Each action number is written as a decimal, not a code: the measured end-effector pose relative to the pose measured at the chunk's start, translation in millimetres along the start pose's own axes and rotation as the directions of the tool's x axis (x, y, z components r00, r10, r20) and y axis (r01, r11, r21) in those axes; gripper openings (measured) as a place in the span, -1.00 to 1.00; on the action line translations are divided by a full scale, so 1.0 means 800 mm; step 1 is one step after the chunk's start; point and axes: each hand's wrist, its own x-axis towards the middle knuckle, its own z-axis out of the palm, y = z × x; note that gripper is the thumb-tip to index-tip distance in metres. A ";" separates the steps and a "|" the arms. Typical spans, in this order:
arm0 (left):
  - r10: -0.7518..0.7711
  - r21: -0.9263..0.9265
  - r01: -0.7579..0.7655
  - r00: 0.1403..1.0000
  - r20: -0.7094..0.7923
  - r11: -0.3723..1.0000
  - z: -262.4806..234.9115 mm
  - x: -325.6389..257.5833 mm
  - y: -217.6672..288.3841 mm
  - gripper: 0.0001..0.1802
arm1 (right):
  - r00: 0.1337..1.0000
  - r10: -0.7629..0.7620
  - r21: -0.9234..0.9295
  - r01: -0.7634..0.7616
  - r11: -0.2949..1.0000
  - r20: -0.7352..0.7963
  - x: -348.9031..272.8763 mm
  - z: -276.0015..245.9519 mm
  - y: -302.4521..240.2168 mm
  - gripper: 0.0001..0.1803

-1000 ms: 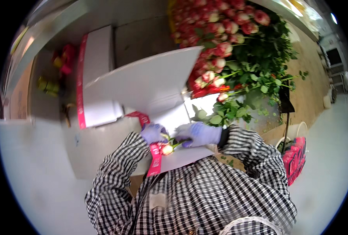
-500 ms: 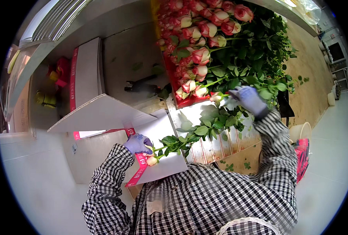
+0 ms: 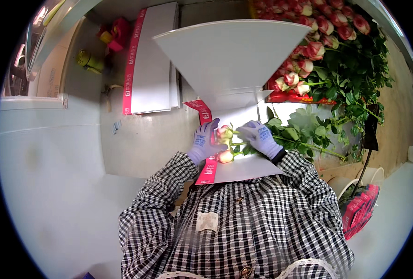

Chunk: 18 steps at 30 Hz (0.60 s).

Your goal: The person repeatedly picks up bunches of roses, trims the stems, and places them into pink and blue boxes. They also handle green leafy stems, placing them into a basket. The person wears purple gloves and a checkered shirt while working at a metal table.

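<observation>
Roses point(image 3: 225, 156) lie on the cardboard point(image 3: 243, 171), with stacked sheets point(image 3: 151, 60) behind left and heaped roses point(image 3: 314, 50) behind right.

- Upper right of the frame: the top edge crops the rose pile point(image 3: 336, 21), and the raised white flap point(image 3: 234, 56) hides some of it.
- Centre: the stems point(image 3: 240, 144) partly vanish under the right hand point(image 3: 262, 138); whether the left hand point(image 3: 205, 142) grips the rose heads point(image 3: 224, 156) is unclear.
- Lower left: a blue thing point(image 3: 88, 276), cut off, shows too little to identify.
</observation>
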 end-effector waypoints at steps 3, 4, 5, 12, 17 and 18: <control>-0.013 -0.111 0.002 0.996 -0.091 0.994 0.010 -0.009 -0.006 0.11 | 0.995 -0.095 -0.102 0.092 0.991 -0.022 0.005 -0.001 -0.012 -0.55; -0.020 -0.135 0.011 0.998 -0.067 0.991 0.011 -0.011 -0.009 0.16 | 0.994 -0.111 -0.149 0.108 0.983 -0.010 0.005 0.006 -0.010 -0.55; -0.018 -0.118 0.010 0.997 -0.071 0.993 0.006 -0.008 -0.003 0.12 | 0.992 -0.126 -0.200 0.123 0.972 -0.003 0.009 0.006 -0.010 -0.54; 0.032 -0.015 -0.031 0.994 0.104 0.999 -0.022 -0.005 0.023 -0.30 | 0.991 -0.128 0.051 0.130 0.990 -0.040 -0.006 -0.042 -0.007 -0.62; 0.010 0.000 -0.010 0.976 0.218 1.000 -0.033 0.004 0.013 -0.39 | 0.797 0.000 -0.328 -0.248 0.911 -0.603 0.008 -0.234 0.067 -0.65; 0.004 0.002 -0.005 0.964 0.266 1.000 -0.028 0.015 0.007 -0.42 | 0.822 0.032 -0.417 -0.322 0.850 -0.569 -0.003 -0.237 0.113 -0.65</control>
